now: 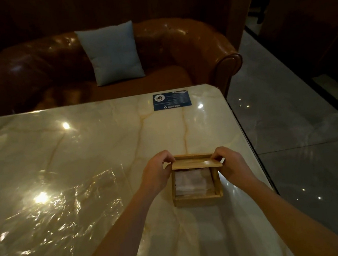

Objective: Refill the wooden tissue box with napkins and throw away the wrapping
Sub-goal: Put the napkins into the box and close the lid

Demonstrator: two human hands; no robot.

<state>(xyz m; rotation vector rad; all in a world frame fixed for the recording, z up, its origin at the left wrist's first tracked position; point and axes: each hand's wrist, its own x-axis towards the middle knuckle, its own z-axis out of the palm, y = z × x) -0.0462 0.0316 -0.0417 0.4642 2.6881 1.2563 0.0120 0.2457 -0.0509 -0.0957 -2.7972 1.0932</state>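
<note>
A square wooden tissue box (198,199) stands on the marble table near its right edge. White napkins (192,182) fill its inside. A flat wooden lid (196,164) lies tilted over the box's far side, covering about a third of the opening. My left hand (157,173) pinches the lid's left end. The lid's right end is pinched by my right hand (232,163). A clear, crinkled plastic wrapping (56,213) lies spread flat on the table to the left, apart from the box.
The glossy marble table (103,138) has a blue card (171,100) at its far edge. Behind it stands a brown leather sofa (176,44) with a grey cushion (111,53). Grey tiled floor (297,115) lies to the right.
</note>
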